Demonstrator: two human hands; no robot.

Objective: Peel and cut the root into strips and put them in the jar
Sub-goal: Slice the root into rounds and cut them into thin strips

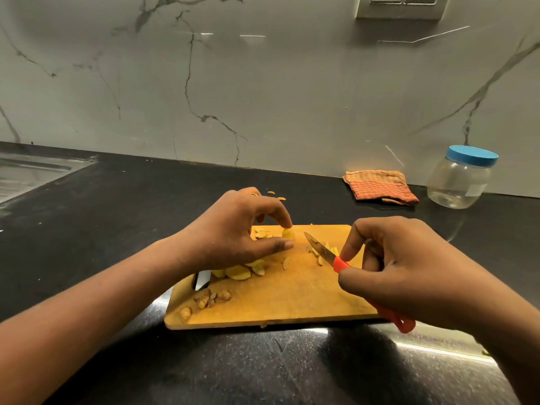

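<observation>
In the head view, the right hand (pixel 394 273), at the lower right of the frame, covers most of the knife (pixel 321 249). Only the blade, a bit of red handle by the fingertips and the handle's end past the wrist show. Its fingers are curled round that handle, and the blade points up and left over the cutting board (pixel 292 299).

The left hand (pixel 233 229), at the centre, pinches a small yellow root piece (pixel 288 233) between forefinger and thumb near the board's far edge, just left of the blade tip. It hides part of the pale slices (pixel 238 272) and, with the wrist, part of the board's handle slot. A few cut strips (pixel 317 254) lie half behind the blade (hard to count). Brown peelings (pixel 210 298) sit at the board's near left corner.

The jar (pixel 461 179) stands at the right edge on the black counter (pixel 117 214), well apart from the board, with its blue lid (pixel 472 155) on. Through the clear wall only reflections show. A folded striped cloth (pixel 380 187) lies just left of it. A sink (pixel 29 171) is cut off at the left edge.
</observation>
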